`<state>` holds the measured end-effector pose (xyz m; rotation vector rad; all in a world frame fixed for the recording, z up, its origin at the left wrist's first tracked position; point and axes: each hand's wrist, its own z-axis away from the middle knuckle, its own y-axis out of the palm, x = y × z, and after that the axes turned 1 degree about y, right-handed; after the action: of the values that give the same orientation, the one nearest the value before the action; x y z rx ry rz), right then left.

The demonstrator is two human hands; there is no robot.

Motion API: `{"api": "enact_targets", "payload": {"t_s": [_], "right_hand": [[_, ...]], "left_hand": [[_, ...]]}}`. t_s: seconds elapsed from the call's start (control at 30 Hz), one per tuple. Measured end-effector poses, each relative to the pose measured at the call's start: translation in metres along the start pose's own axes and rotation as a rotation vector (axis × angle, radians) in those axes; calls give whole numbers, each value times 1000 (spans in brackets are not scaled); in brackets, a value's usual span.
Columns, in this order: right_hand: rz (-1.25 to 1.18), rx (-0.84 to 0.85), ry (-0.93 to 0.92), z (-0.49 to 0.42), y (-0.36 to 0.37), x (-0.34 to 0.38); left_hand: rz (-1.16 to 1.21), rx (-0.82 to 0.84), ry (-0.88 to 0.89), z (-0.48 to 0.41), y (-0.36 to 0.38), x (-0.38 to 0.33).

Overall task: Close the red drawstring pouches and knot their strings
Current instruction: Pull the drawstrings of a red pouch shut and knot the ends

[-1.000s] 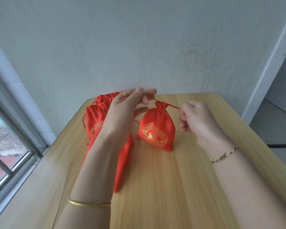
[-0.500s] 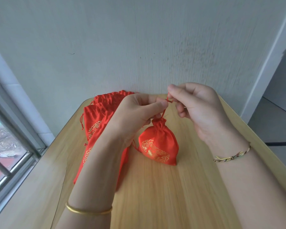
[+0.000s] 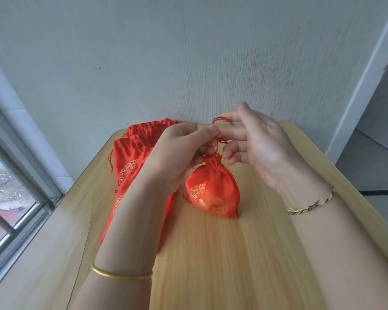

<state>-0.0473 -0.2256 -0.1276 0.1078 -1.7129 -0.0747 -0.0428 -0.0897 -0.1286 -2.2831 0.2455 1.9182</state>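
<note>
Presently the soft, light pouch [image 3: 213,189] is held by its thin string [image 3: 220,118], pinched at the pouch's 12 o'clock by the left hand [image 3: 179,151]; the right hand [image 3: 262,148] is spread.

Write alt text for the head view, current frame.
A person's left hand pinches the red string just above a cinched red pouch standing on a wooden table, while the right hand, fingers straight, touches a loop of that string. More red pouches lie piled at the left, near a window.
</note>
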Motion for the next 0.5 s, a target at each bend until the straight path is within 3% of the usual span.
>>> {"api": "enact_targets", "payload": {"t_s": [0.13,0.3,0.5], "right_hand": [[37,-31,-25,-1,-3,-3],[303,55,-232,-1,-3,-9],[349,59,-356,-3,-1,-11]], "left_hand": [[-7,-81,10,-3,0,4],[-100,-166,94,-6,0,9],[-83,-235,137,-8,3,12]]}}
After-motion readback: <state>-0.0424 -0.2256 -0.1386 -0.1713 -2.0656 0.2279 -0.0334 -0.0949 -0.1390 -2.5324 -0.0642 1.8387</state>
